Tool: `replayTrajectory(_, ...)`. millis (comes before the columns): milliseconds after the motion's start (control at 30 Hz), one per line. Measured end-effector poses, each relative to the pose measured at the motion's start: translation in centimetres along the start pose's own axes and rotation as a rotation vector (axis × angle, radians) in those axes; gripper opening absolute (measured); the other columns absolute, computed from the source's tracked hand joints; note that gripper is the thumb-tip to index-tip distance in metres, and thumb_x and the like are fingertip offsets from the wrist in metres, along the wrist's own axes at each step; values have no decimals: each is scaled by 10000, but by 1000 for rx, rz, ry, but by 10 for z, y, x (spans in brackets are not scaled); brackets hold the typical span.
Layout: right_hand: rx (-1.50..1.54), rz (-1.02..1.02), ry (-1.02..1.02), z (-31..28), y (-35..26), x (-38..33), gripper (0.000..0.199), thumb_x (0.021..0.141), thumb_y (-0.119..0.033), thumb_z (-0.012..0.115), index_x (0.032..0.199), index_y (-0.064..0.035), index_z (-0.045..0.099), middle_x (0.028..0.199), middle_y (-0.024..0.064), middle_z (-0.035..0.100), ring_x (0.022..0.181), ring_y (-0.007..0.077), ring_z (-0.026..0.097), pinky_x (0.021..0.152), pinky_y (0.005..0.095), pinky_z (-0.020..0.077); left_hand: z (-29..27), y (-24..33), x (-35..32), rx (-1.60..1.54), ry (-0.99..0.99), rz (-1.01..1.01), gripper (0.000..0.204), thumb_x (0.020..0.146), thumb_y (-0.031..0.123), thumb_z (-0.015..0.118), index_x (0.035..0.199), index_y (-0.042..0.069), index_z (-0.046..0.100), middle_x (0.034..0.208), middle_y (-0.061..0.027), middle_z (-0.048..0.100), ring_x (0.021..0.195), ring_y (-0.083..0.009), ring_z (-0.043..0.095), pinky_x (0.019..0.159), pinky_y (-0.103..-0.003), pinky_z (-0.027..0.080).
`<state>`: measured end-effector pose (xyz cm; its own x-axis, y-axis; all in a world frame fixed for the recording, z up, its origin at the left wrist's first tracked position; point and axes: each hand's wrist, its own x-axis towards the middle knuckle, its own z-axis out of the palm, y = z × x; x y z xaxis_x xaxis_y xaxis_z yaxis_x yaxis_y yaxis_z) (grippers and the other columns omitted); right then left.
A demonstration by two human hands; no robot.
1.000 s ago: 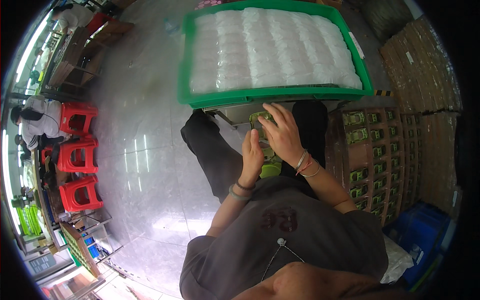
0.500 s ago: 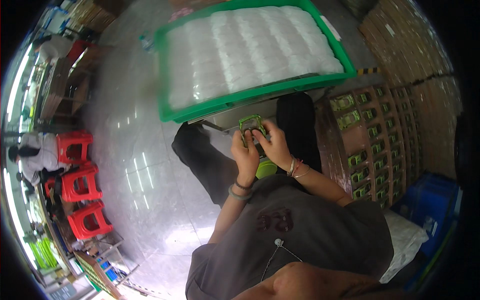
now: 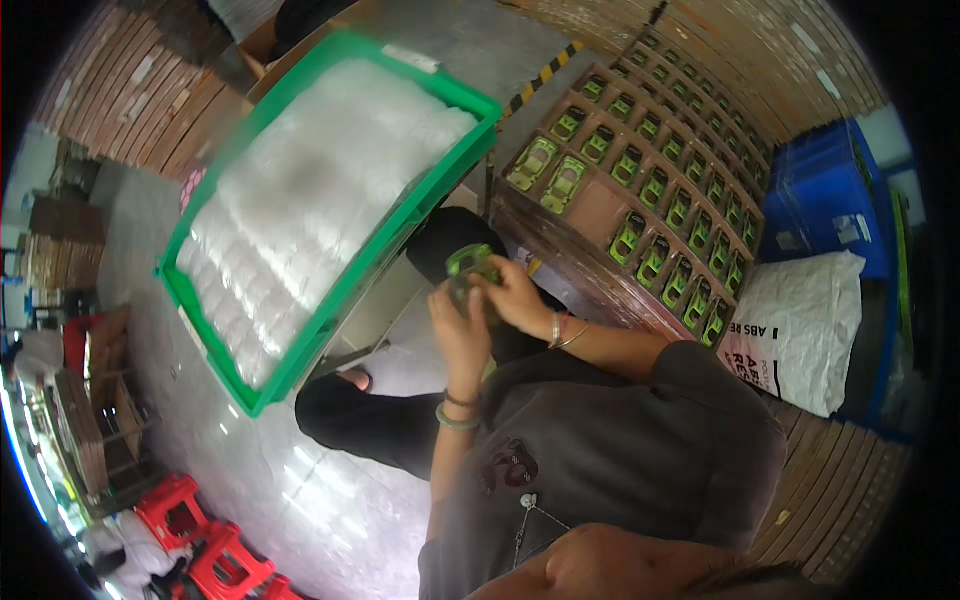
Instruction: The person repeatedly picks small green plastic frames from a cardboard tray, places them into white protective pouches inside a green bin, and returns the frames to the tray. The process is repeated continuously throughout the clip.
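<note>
Clasped a green plastic frame [image 3: 470, 260] between the left hand [image 3: 461, 335] and the right hand [image 3: 520, 298], in a closed grip, before the grey shirt [image 3: 610, 430], near a green bin [image 3: 385, 236] and a brown tray [image 3: 598, 215]. Risked dropping the frame to the floor [image 3: 360, 500] through a slackened hold, or bending its rim through too hard a squeeze. Could not make out the frame's lower part, covered by the hands, nor the lowest red stool [image 3: 281, 589], cut off at the bottom.
</note>
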<state>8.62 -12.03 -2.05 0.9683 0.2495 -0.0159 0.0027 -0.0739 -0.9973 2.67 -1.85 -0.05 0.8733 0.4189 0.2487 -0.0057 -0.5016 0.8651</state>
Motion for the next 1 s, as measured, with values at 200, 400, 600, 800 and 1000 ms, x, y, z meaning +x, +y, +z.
replayTrajectory(200, -64, 179, 344, -153, 105, 34, 259, 863, -180, 640, 1008, 34, 622, 820, 93, 663, 699, 129, 605, 614, 296, 494, -10, -9, -8, -251, -96, -276, 328, 912, 117, 576, 1208, -6, 503, 1140, -122, 550, 938, -185, 573, 680, -277, 500)
replayTrajectory(400, -755, 341, 299, -242, 106, 23, 324, 825, -223, 641, 1024, 31, 616, 915, 215, 655, 855, 339, 649, 760, 393, 509, -25, -24, -18, -211, -81, -293, 202, 909, 87, 552, 1091, 5, 580, 1088, -108, 575, 901, -186, 581, 655, -271, 493)
replayTrajectory(600, -1200, 371, 205, -263, 96, -10, 427, 773, -214, 675, 1125, 2, 566, 1185, 243, 522, 1023, 399, 573, 848, 451, 489, -10, -4, 5, 210, -167, 242, 206, 852, 155, 630, 1018, 32, 621, 1071, -141, 593, 992, -318, 539, 837, -410, 443)
replayTrajectory(800, -1191, 355, 201, -261, 95, -5, 452, 730, -173, 717, 1127, 1, 591, 1163, 232, 523, 1029, 393, 559, 879, 427, 468, 56, -12, 60, 859, -302, 324, 441, 806, 453, 625, 867, 17, 653, 922, -101, 576, 906, -297, 503, 768, -400, 406)
replayTrajectory(1000, -1138, 222, 244, -269, 101, -13, 435, 710, -176, 722, 1071, 42, 614, 1112, 247, 560, 1052, 384, 563, 891, 426, 466, 57, -22, 56, 962, -274, 216, 496, 786, 521, 613, 762, 29, 674, 905, -102, 580, 882, -283, 517, 733, -390, 418)
